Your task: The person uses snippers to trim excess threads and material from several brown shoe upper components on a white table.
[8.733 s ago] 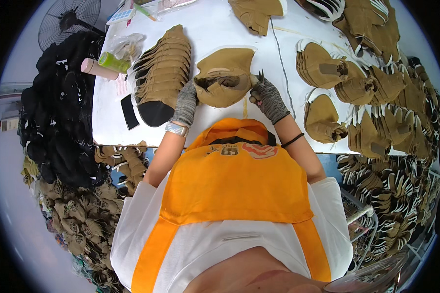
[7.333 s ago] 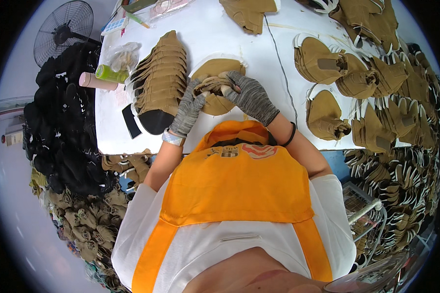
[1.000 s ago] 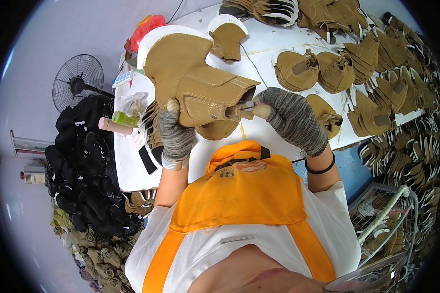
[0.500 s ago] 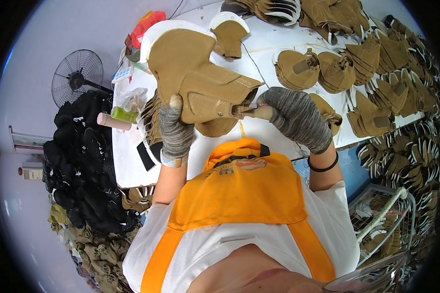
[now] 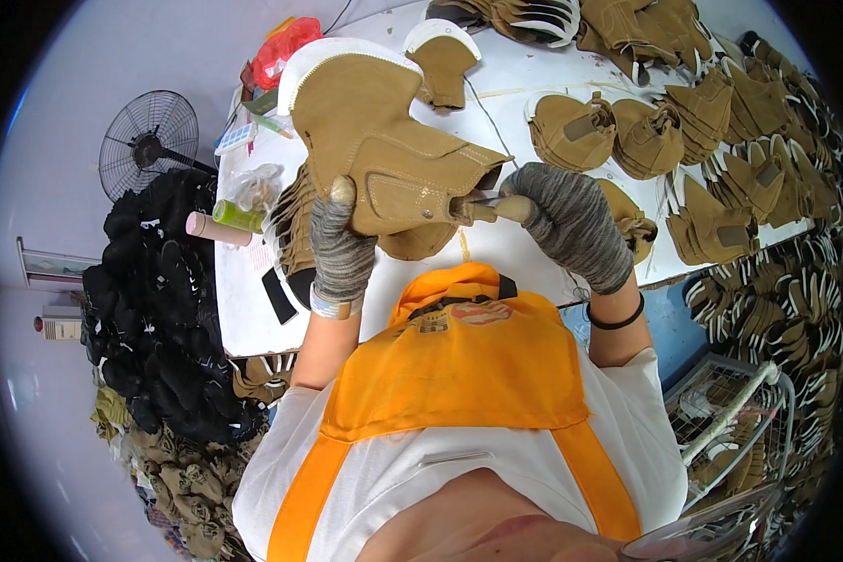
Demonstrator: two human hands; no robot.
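Observation:
A brown shoe upper (image 5: 365, 122) with pale stitching and a white curved border is raised above the white table. My left hand (image 5: 340, 245), in a grey knitted glove, grips its lower left edge with the thumb on top. At the upper's right-hand opening is my right hand (image 5: 576, 225), also gloved in grey, its thumb stretched toward the edge. Its fingers are closed on a slim metal tool (image 5: 484, 200), whose tip lies at the opening. Most of that tool is hidden, so I cannot make out its kind. Another brown piece (image 5: 412, 245) shows beneath the upper.
Stacks of brown uppers (image 5: 571, 131) line the table's (image 5: 496, 56) right side and back. A pink bottle (image 5: 217, 229), a green roll (image 5: 238, 216) and a red bag (image 5: 286, 51) are at the left. Beyond stands a fan (image 5: 147, 147); a wire cart (image 5: 731, 412) is at lower right.
The upper and my left hand have shifted slightly to the right. My right hand has turned a little, and the metal tool stays at the opening.

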